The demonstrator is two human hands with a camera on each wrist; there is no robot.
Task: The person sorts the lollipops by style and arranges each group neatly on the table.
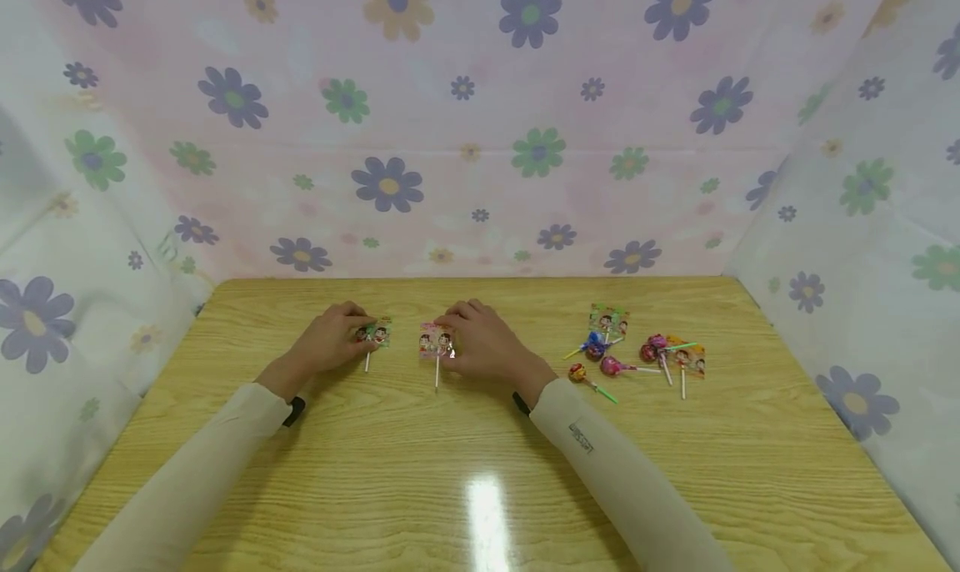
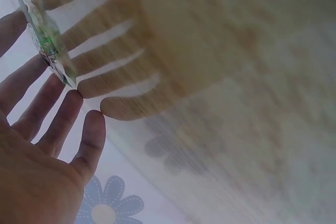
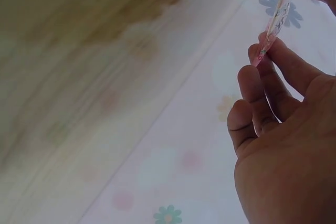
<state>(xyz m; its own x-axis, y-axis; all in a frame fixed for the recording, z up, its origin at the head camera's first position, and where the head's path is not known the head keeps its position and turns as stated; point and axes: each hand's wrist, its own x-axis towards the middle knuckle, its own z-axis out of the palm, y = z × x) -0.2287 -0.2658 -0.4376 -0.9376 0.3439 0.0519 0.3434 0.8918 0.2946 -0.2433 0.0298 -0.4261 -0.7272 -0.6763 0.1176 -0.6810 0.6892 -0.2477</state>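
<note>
Two flat lollipops in square printed wrappers lie side by side left of the table's middle, white sticks toward me. My left hand (image 1: 326,338) pinches the left edge of the green-wrapped lollipop (image 1: 382,333); in the left wrist view this lollipop (image 2: 50,51) stands between thumb and fingers, and fingertips (image 2: 94,121) meet the tabletop. My right hand (image 1: 486,340) holds the pink-wrapped lollipop (image 1: 431,343) by its right side. In the right wrist view, that pink wrapper (image 3: 273,30) sits between thumb and index finger, with the other fingers (image 3: 249,85) bent.
To the right lies a loose group of lollipops: a green flat one (image 1: 606,313), an orange flat one (image 1: 694,358), and round ones in blue (image 1: 596,348), pink (image 1: 611,366), orange (image 1: 576,373) and dark red (image 1: 651,351). Flowered cloth (image 1: 480,122) walls the wooden table (image 1: 390,472).
</note>
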